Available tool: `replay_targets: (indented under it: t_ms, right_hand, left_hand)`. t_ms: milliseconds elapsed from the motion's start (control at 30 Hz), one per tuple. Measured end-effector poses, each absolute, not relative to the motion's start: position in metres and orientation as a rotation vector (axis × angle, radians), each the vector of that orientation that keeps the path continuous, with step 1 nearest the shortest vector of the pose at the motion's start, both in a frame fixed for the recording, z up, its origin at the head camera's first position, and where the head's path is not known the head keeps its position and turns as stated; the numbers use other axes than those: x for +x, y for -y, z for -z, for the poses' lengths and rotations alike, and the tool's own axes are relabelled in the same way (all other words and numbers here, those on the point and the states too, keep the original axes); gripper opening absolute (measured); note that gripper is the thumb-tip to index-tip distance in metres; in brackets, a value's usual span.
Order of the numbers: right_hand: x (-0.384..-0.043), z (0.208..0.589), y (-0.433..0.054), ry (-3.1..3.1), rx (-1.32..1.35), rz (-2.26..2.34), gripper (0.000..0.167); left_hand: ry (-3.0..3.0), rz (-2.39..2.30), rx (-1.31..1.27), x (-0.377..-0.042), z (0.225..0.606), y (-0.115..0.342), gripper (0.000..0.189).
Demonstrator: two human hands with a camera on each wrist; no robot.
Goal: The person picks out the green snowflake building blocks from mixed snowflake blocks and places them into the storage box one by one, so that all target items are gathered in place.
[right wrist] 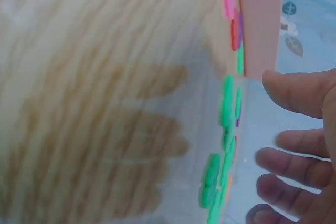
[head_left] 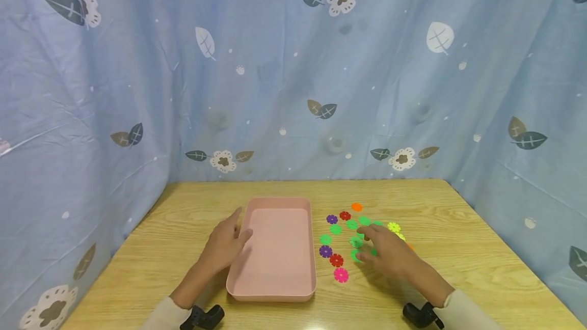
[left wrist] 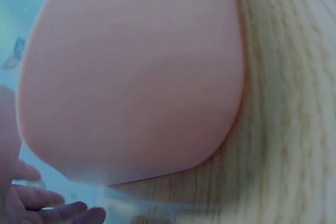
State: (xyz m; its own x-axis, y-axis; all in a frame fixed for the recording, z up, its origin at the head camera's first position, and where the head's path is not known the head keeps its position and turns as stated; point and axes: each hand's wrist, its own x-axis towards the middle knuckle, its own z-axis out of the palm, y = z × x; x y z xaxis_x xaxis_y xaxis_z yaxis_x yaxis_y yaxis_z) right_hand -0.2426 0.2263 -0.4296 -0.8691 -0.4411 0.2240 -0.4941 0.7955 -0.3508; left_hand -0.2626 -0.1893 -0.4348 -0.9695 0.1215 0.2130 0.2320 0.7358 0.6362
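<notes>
A pink rectangular tray (head_left: 277, 248) stands left of the table's middle with nothing in it. My left hand (head_left: 222, 244) is at its left side, fingers extended and thumb over the rim. To the tray's right lie several flat flower-shaped discs, mostly green (head_left: 325, 239), with a pink disc (head_left: 341, 275) nearest me. Over the right part of these discs hovers my right hand (head_left: 387, 252), hiding some of them. In the right wrist view, its thumb and fingers (right wrist: 296, 169) are spread apart with nothing between them, and their shadow falls on the wood.
Around the green discs are purple (head_left: 325, 251), red (head_left: 336, 260), yellow (head_left: 393, 227) and orange discs (head_left: 356, 207). The wooden table (head_left: 481, 258) ends at a blue patterned curtain (head_left: 275, 65) at the back and sides.
</notes>
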Motion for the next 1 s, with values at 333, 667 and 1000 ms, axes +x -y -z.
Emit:
replay_targets:
  t_ms: [333, 667, 1000]
  right_hand:
    - [-0.251, 0.433, -0.212, 2.884, 0.765, -0.747, 0.030]
    - [-0.251, 0.433, -0.202, 2.881, 0.770, -0.726, 0.019]
    - [-0.253, 0.432, -0.200, 2.935, 0.776, -0.718, 0.017]
  left_hand:
    - [2.649, 1.498, -0.138, -0.267, 0.446, 0.203, 0.046]
    - [2.586, 1.462, -0.179, -0.268, 0.459, 0.202, 0.044]
    - [2.512, 1.554, -0.223, -0.265, 0.467, 0.198, 0.041]
